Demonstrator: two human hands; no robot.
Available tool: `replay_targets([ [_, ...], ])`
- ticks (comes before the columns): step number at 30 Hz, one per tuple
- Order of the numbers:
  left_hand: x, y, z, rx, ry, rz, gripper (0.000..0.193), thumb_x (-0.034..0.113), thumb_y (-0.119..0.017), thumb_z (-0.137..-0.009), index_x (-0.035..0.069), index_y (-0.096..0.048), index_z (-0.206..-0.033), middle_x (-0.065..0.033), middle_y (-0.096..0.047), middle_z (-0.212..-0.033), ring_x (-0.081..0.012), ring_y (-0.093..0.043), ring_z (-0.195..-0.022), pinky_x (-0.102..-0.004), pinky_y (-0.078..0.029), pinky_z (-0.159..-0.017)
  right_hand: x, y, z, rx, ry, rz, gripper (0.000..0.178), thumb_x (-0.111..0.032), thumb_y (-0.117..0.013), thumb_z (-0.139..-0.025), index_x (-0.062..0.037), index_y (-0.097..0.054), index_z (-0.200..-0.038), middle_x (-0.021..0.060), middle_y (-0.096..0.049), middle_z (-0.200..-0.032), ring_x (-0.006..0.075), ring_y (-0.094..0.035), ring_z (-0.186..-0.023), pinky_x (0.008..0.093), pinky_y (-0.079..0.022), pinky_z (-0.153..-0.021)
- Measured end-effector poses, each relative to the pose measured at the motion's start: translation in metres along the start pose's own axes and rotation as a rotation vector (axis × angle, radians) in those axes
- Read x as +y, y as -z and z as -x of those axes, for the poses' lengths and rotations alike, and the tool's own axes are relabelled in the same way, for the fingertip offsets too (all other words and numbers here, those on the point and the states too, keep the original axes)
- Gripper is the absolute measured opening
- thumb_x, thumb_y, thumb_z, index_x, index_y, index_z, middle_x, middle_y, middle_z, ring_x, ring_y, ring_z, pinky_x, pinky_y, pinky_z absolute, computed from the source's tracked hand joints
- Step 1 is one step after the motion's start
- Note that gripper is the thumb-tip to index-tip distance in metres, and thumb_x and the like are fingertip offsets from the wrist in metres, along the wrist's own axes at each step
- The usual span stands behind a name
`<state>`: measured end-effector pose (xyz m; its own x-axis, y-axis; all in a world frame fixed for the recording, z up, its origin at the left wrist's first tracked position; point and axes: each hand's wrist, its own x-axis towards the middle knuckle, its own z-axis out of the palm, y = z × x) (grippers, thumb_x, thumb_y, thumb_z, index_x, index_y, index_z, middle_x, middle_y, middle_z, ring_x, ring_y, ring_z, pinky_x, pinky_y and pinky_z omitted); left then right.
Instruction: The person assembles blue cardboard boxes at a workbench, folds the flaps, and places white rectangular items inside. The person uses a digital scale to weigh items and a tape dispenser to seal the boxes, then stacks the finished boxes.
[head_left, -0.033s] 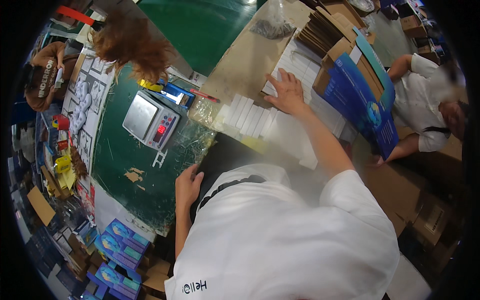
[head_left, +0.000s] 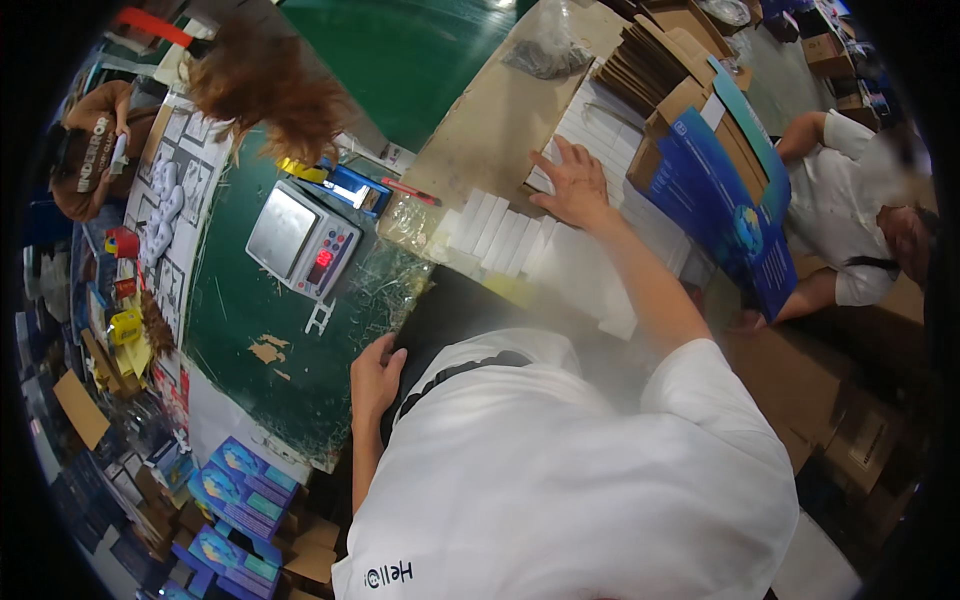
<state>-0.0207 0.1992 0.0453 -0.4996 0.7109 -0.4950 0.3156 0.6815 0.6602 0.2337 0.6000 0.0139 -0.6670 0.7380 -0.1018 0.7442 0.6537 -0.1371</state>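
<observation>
Nothing moved: right hand [head_left: 572, 186] stays outstretched, flat on white boxes [head_left: 500, 235].

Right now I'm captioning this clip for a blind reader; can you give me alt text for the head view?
Seen from above, a person in a white shirt stretches the right hand, fingers spread, onto a row of white boxes on a cardboard-covered table, while the left hand rests at the edge of a green mat. A digital scale sits on the mat, and blue printed cartons stand to the right.
</observation>
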Motion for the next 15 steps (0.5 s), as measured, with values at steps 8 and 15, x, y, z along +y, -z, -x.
replay_targets([
  [8,-0.05,-0.009,0.024,0.064,0.111,0.055,0.046,0.019,-0.078,-0.097,0.0,-0.073,-0.139,-0.0257,-0.08,-0.122,-0.033,-0.081,-0.102,-0.041,-0.062,-0.091,0.014,-0.001,-0.006,-0.016,0.235,0.06,0.065,-0.041,-0.086,-0.088,-0.0185,-0.068,-0.146,0.0122,-0.054,-0.163,0.0389,-0.054,-0.142,0.0495,-0.045,-0.117],
  [15,-0.05,-0.001,0.025,0.082,0.073,0.069,0.045,0.022,-0.077,-0.098,0.002,-0.074,-0.138,-0.0234,-0.08,-0.122,-0.0344,-0.08,-0.101,-0.0422,-0.062,-0.092,0.021,0.015,-0.017,0.128,0.276,-0.234,0.043,-0.023,-0.085,-0.086,-0.0036,-0.077,-0.123,0.0124,-0.073,-0.136,0.0369,-0.065,-0.125,0.0451,-0.057,-0.102],
])
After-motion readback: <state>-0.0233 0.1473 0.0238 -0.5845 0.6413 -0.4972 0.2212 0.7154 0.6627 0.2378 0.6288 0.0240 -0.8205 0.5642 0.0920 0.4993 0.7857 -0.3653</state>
